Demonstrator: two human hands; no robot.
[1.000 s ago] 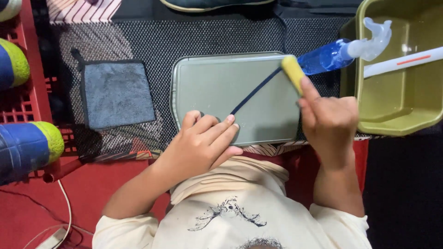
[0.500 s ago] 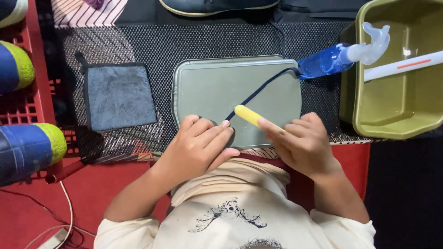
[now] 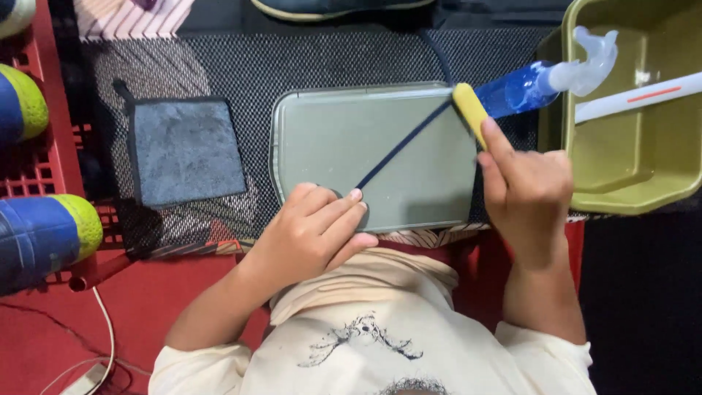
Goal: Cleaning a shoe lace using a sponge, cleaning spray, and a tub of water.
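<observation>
A flat grey-green tray (image 3: pixel 380 139) lies on a dark mesh mat (image 3: pixel 307 58), and everything here sits around it. The left hand (image 3: pixel 314 230) rests on the tray's near edge, fingers curled together and pressing down on the lower end of a thin dark blue strip (image 3: pixel 402 145); one fingertip sits right at the strip's end. The strip runs diagonally across the tray's surface, rising toward its far right corner. There the right hand (image 3: pixel 526 186) holds a yellow handle (image 3: pixel 470 111) that the strip's upper end meets, fingers closed around it and the forefinger stretched along its length, with the handle's tip poking just past the tray's far right corner. Just beyond that corner lies a blue spray bottle (image 3: pixel 523 88) with a clear trigger head (image 3: pixel 592 62), its nozzle end reaching over the rim of an olive-green plastic tub (image 3: pixel 621 197) that stands to the tray's right. A white stick with a red mark (image 3: pixel 636 96) lies in the tub. To the tray's left, on the same mat, is a dark grey cloth (image 3: pixel 186 150), laid flat and clear of the tray. Further left again is a red crate (image 3: pixel 44 161) holding blue and yellow-green items (image 3: pixel 44 234). A dark shoe (image 3: pixel 336 7) shows past the tray's far side.
</observation>
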